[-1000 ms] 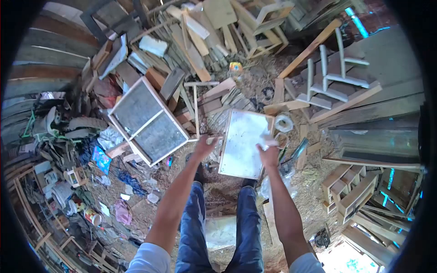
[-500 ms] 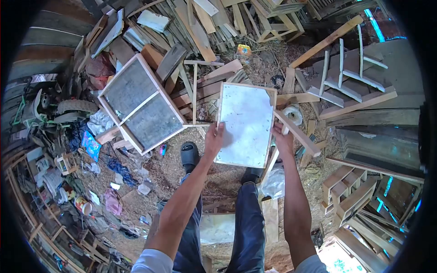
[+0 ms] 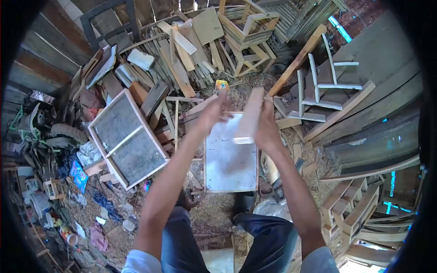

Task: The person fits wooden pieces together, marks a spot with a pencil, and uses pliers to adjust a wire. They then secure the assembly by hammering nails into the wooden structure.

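My right hand is closed round a short wooden board, held raised above a white panel with a thin wooden rim. Its near end overlaps the upper right of the panel in this view. My left hand is by the panel's upper left corner, blurred, with its fingers apart and nothing in them. The panel sits in front of my legs, its surface marked with small dark spots. To the left leans a wooden frame with a dark grey panel and a centre bar.
Scrap planks are heaped at the back, beside stacked wooden frames. A white slatted piece stands at the right, above a wooden compartment box. Plastic litter, a striped cup and a wheeled machine lie left.
My right hand has left the panel's right side and lifted the wooden board. My left hand has let go of the panel's left edge and moved up. The view has tilted upward.
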`<state>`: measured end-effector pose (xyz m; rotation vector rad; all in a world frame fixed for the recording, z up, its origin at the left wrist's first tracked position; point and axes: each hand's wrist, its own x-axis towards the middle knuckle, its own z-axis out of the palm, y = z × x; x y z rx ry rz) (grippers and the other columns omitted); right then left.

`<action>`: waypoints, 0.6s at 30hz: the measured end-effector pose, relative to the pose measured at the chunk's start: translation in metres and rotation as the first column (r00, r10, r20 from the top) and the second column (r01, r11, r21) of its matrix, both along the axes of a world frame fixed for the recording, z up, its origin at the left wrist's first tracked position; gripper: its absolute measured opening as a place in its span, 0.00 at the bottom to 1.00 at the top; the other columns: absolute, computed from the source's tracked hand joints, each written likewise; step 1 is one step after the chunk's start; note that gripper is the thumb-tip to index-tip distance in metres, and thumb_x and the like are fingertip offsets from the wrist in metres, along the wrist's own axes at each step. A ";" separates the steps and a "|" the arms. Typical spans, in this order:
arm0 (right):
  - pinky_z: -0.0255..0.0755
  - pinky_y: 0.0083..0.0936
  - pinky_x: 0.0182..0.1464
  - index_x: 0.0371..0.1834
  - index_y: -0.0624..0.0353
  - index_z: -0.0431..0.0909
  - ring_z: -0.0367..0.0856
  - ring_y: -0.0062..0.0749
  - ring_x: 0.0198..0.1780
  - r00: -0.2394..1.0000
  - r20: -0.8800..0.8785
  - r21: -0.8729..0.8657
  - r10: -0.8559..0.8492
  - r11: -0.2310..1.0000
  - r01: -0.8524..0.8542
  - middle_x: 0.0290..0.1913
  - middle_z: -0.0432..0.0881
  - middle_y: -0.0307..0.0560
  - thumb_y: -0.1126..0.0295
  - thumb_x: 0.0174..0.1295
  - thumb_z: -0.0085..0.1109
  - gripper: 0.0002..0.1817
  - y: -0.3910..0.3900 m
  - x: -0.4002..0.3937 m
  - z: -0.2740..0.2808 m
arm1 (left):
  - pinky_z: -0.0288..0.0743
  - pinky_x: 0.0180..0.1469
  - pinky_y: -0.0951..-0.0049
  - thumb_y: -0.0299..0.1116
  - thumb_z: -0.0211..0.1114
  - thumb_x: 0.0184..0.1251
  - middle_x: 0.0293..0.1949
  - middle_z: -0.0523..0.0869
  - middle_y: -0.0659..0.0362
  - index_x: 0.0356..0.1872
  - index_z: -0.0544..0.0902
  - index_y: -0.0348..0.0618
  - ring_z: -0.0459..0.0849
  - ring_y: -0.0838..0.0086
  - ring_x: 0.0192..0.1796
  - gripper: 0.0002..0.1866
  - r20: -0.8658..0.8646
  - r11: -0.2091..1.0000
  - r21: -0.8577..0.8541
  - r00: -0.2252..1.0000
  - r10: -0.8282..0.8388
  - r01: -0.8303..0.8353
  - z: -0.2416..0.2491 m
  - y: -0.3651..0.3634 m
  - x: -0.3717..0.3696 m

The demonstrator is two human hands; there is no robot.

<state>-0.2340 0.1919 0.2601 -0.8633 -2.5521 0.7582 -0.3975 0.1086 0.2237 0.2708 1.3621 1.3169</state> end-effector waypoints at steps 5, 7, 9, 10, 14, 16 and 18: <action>0.66 0.48 0.53 0.52 0.66 0.65 0.70 0.60 0.51 0.990 0.129 0.266 0.059 0.960 -0.092 0.51 0.66 0.66 0.74 0.59 0.56 0.19 0.003 -0.015 0.003 | 0.61 0.22 0.87 0.48 0.59 0.69 0.29 0.80 0.64 0.52 0.78 0.36 0.70 0.87 0.25 0.23 -0.432 0.943 -0.061 0.843 -0.319 0.326 0.046 0.028 -0.018; 0.67 0.47 0.52 0.51 0.65 0.64 0.70 0.59 0.51 0.986 0.117 0.343 0.118 0.927 -0.152 0.50 0.69 0.66 0.74 0.58 0.58 0.19 0.005 -0.008 -0.001 | 0.65 0.24 0.85 0.47 0.59 0.69 0.31 0.81 0.63 0.52 0.78 0.34 0.74 0.86 0.27 0.23 -0.486 0.936 -0.039 0.812 -0.323 0.349 0.041 0.016 -0.012; 0.68 0.46 0.50 0.49 0.64 0.64 0.73 0.58 0.49 0.987 -0.026 0.410 0.156 0.902 -0.132 0.46 0.72 0.65 0.74 0.57 0.59 0.19 0.002 -0.002 -0.004 | 0.75 0.32 0.82 0.44 0.61 0.69 0.35 0.83 0.60 0.53 0.77 0.33 0.81 0.80 0.33 0.23 -0.335 0.938 0.149 0.908 -0.250 0.314 0.043 0.008 0.001; 0.69 0.46 0.49 0.48 0.63 0.64 0.75 0.58 0.47 0.980 -0.090 0.447 0.178 0.887 -0.120 0.45 0.74 0.65 0.74 0.57 0.59 0.19 -0.003 0.003 0.002 | 0.77 0.35 0.80 0.42 0.61 0.69 0.38 0.83 0.59 0.53 0.76 0.32 0.82 0.78 0.36 0.22 -0.321 0.935 0.179 0.917 -0.238 0.305 0.046 0.002 0.008; 0.73 0.45 0.43 0.48 0.63 0.68 0.78 0.60 0.43 0.968 -0.235 0.298 0.093 0.954 -0.019 0.43 0.78 0.62 0.75 0.54 0.61 0.19 -0.034 0.033 0.032 | 0.78 0.47 0.75 0.34 0.64 0.67 0.48 0.81 0.55 0.56 0.74 0.31 0.81 0.75 0.45 0.21 -0.264 0.871 0.358 0.931 -0.252 0.337 0.067 -0.026 0.030; 0.73 0.44 0.42 0.47 0.63 0.66 0.79 0.59 0.42 0.945 -0.311 0.357 0.104 0.934 0.015 0.41 0.79 0.60 0.75 0.53 0.62 0.19 -0.053 0.048 0.053 | 0.75 0.52 0.74 0.33 0.64 0.66 0.49 0.81 0.55 0.58 0.73 0.31 0.80 0.74 0.47 0.23 -0.395 0.806 0.425 0.885 -0.245 0.413 0.086 -0.046 0.040; 0.74 0.43 0.41 0.47 0.63 0.68 0.79 0.57 0.41 0.910 -0.403 0.397 0.103 0.915 0.073 0.41 0.80 0.58 0.75 0.52 0.62 0.19 -0.074 0.064 0.076 | 0.74 0.56 0.72 0.31 0.66 0.63 0.50 0.82 0.54 0.57 0.74 0.32 0.79 0.72 0.51 0.23 -0.444 0.770 0.467 0.869 -0.220 0.434 0.115 -0.070 0.055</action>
